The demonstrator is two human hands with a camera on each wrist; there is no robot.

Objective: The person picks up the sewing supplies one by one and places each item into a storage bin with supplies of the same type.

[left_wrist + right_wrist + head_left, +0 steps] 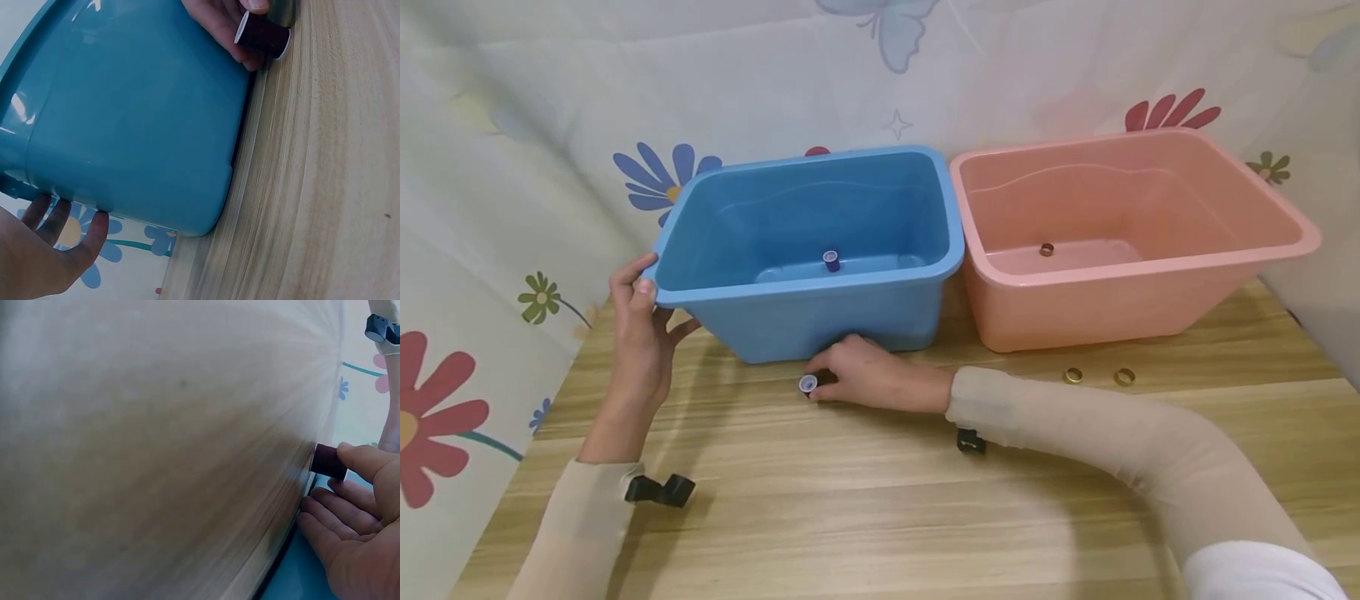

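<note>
My left hand (643,354) holds the left end of a blue plastic tub (820,321), thumb and index finger at its rim, other fingers against the outer wall. My right hand (872,372) is in front of the tub, pinching a small dark thread spool (265,36) with white ends between thumb and fingers. This spool stands upright at the tabletop; whether it touches the wood I cannot tell. Another dark purple spool (831,262) with a pale top stands inside the blue tub.
A pink tub (1090,308) stands right of the blue one, with a gold ring (1047,249) inside. Two more gold rings, a left ring (1072,376) and a right ring (1124,377), lie on the wooden table (850,517) before it. A flowered curtain (760,92) hangs behind.
</note>
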